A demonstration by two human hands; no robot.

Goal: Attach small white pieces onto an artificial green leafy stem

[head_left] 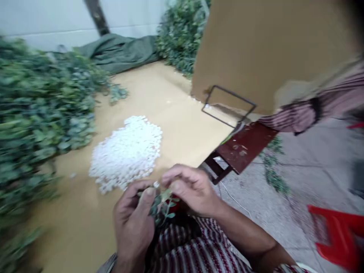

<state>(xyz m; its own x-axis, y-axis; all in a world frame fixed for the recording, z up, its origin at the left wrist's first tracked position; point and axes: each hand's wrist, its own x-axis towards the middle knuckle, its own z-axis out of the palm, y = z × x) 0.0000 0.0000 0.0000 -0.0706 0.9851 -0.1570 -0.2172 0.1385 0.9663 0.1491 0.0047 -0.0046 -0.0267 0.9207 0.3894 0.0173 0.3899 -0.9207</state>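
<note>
Sprig of green artificial-looking leaves: located between the two hands, above the person's lap and just beside the near edge of the surface. One white piece shows at the left thumb tip; whether it is attached to the sprig cannot be told.

Left hand: thumb and fingers closed, apparently pinching the sprig. Right hand: fingers closed on its upper leafy part. Exact contact points are blurred.

Handling, in judgement: the left grip should steady the stem close to the joint while the right works with short, light movements; thin leaves probably bend or tear if squeezed. The white piece is best gripped by its sides, lest it slip.

Beyond the hands, a pile of white pieces lies on the surface. Foliage is heaped to its left; green cloth lies at the far edge.
</note>
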